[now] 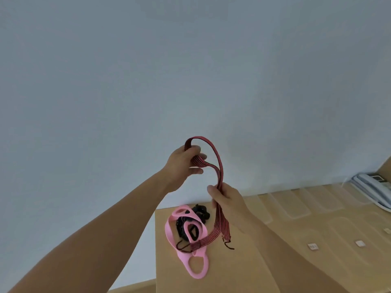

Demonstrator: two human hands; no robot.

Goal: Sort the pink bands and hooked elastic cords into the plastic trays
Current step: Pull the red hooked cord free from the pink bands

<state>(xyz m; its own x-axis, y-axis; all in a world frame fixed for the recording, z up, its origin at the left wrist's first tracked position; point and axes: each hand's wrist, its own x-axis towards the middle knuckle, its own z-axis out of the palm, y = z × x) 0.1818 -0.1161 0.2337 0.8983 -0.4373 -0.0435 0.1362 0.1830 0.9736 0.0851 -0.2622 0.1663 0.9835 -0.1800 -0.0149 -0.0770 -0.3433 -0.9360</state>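
A flat red-and-black striped elastic cord (220, 166) is held up above the wooden table (169, 271). My left hand (184, 163) grips its folded upper loop. Lower down, my right hand (227, 200) grips the two hanging strands, whose hooked ends (227, 244) dangle near the table. Pink bands (190, 248) with oval handle holes lie in a heap on the table's left part, tangled with a black bundle (190, 225). Clear plastic trays (296, 206) sit in a row at the back right.
A white desk telephone (372, 187) stands at the far right. Small white tags (313, 246) lie on the table under clear plastic. The table's left edge (155, 250) drops off beside the pink bands. A plain pale wall fills the upper view.
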